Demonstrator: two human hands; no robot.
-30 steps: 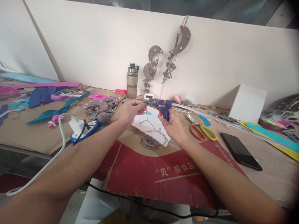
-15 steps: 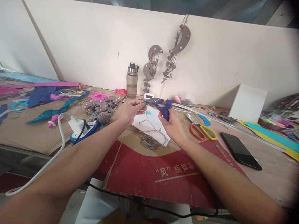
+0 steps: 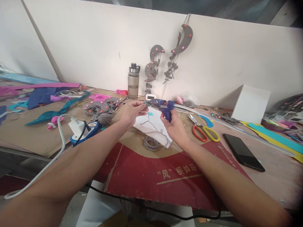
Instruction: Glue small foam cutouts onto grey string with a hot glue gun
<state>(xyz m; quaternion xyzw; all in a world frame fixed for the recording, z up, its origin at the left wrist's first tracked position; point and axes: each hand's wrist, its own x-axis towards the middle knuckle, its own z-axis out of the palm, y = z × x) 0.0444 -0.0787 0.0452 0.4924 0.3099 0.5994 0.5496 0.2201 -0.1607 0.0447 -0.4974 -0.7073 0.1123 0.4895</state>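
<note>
My left hand (image 3: 134, 111) pinches a small teal piece (image 3: 145, 103) with grey cord hanging from it. Wrapped round the handle of a blue glue gun (image 3: 166, 108) is my right hand (image 3: 174, 124); the gun's nozzle points left and meets the teal piece, though whether they touch is hard to tell. Below the hands lies a white sheet (image 3: 158, 136) with a teal flower-shaped piece (image 3: 151, 113) on it. The grey cord runs down across the sheet to a loose coil (image 3: 151, 143) at its lower edge.
Red-and-yellow scissors (image 3: 205, 133) and a black phone (image 3: 243, 152) lie to the right. A bottle (image 3: 133, 82) stands behind my left hand. At left are a power strip (image 3: 90, 129), a grey felt bundle (image 3: 101, 107) and coloured scraps. Grey crescents (image 3: 187, 39) hang on the wall.
</note>
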